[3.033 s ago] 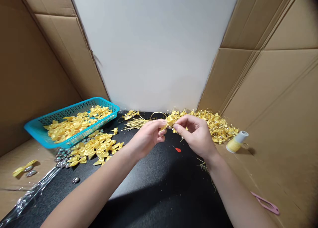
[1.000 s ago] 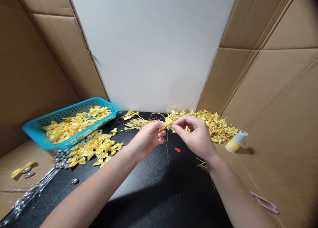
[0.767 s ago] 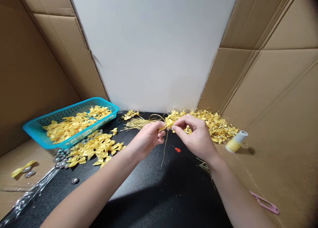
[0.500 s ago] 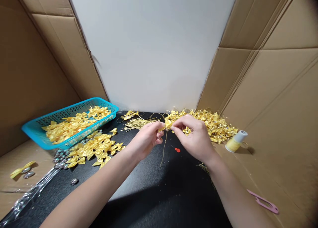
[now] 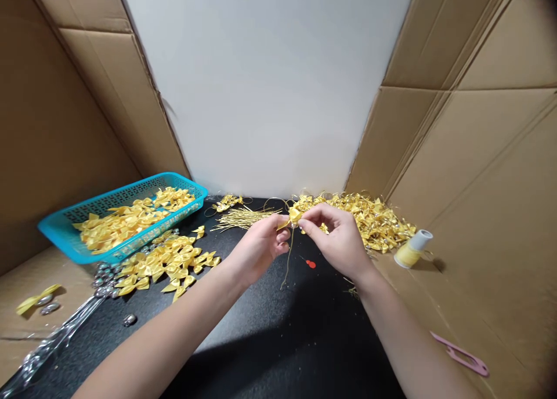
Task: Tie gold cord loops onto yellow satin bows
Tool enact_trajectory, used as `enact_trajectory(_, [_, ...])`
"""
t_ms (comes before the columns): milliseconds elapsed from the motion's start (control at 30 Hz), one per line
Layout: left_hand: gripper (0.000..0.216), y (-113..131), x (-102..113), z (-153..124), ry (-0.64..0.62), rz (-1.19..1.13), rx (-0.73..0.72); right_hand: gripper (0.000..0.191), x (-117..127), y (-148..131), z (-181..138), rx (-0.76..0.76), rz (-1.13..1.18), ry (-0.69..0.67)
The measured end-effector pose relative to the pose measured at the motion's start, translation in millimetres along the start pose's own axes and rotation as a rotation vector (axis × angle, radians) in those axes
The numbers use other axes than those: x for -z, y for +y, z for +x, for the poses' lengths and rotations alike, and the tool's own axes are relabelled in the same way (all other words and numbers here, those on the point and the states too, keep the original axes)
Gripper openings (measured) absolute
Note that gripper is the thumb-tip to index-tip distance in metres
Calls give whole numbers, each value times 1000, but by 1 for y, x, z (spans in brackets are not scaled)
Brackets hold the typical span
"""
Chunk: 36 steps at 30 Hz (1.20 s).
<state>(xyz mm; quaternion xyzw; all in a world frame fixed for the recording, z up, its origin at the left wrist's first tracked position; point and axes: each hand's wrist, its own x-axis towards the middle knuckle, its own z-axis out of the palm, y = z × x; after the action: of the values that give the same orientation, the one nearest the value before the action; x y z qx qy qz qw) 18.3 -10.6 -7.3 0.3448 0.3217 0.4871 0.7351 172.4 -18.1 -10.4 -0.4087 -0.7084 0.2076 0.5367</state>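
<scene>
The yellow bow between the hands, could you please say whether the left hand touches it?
Touching: the head view shows the left hand pinching the yellow bow at its left end.

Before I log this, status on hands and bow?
Left hand pinching yellow bow; right hand pinching at its edge. Thread dangling below. Red piece on black surface, apart from hands.

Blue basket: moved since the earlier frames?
No, the blue basket shows no real shift either way against the white panel; the slight drift in frame affects both.
</scene>
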Motion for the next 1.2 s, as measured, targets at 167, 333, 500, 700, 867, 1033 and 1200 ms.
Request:
enact_trajectory(167, [25,0,1,0,-16,-4,9,9,3,-2,1,19,-35,-5])
enact_trajectory(333, [22,1,1,-1,23,35,11,12,5,-7,1,104,-128,-7])
enact_trajectory(500, [19,1,-1,-2,75,81,6,14,7,-10,0,211,-226,-17])
enact_trajectory(700, [20,2,1,-1,53,63,27,15,7,-8,1,213,-219,0])
enact_trajectory(867, [21,3,1,-2,24,37,43,11,8,-5,2,145,-149,-14])
enact_trajectory(1033, [21,2,2,-2,5,36,47,11,8,-6,2,143,-154,-20])
enact_trajectory(1200, [20,2,2,-1,26,54,42,15,8,-8,1,210,-231,-26])
